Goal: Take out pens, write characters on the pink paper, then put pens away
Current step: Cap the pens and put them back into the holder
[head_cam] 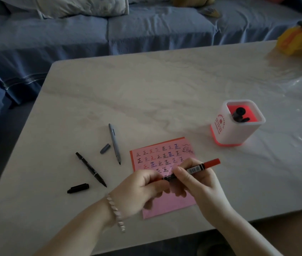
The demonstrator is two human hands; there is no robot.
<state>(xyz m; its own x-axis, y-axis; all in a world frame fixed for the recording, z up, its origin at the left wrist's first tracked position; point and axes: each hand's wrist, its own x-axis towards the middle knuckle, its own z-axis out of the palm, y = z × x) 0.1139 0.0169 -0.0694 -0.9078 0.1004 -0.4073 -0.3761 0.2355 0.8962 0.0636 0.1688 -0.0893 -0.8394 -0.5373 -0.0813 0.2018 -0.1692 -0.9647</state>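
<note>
Head view: my left grip [142,187] and right grip [198,183] both hold the red pen [194,169] above the pink paper [165,207], which carries several rows of characters. I judge that what is left is capping, then returning the black pen [91,169] and grey pen [114,143] to the holder [239,133].

Beneath the right hand [198,183], pink paper [165,208]: rows of black, red, purple characters. In that hand, marker [195,169]: red and black. Left of the left hand [141,189]: black pen [91,169], grey pen [114,143].
</note>
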